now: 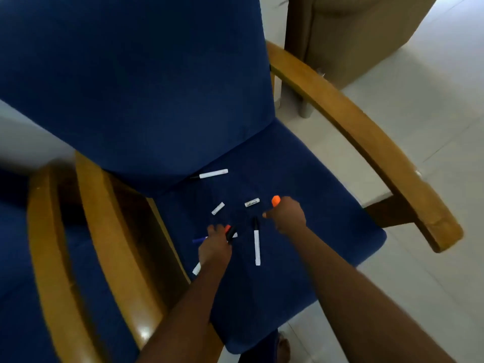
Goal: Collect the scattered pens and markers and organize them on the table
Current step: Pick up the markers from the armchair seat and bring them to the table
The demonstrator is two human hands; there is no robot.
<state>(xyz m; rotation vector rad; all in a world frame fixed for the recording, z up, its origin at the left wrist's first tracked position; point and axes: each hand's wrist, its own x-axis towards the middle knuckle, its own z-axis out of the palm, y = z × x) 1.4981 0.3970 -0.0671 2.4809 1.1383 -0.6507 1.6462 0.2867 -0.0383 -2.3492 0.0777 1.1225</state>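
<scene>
Several pens and markers lie scattered on a blue chair seat (pixel 301 184). My left hand (pixel 214 247) is closed around a bunch of them; an orange and a black cap (pixel 230 231) stick out above it, a blue tip (pixel 199 240) to its left and a white end (pixel 196 269) below. My right hand (pixel 288 216) grips an orange-capped marker (pixel 275 200). Loose on the seat are a long white marker with a black cap (pixel 257 247), a white marker by the backrest (pixel 212 174), and two short white pieces (pixel 218 208) (pixel 252 202).
The chair has a tall blue backrest (pixel 136 79) and wooden armrests on the right (pixel 361 127) and left (pixel 110 231). Another blue chair (pixel 15 258) stands at the left. A tan sofa (pixel 348 30) sits behind on the pale tiled floor (pixel 432 127).
</scene>
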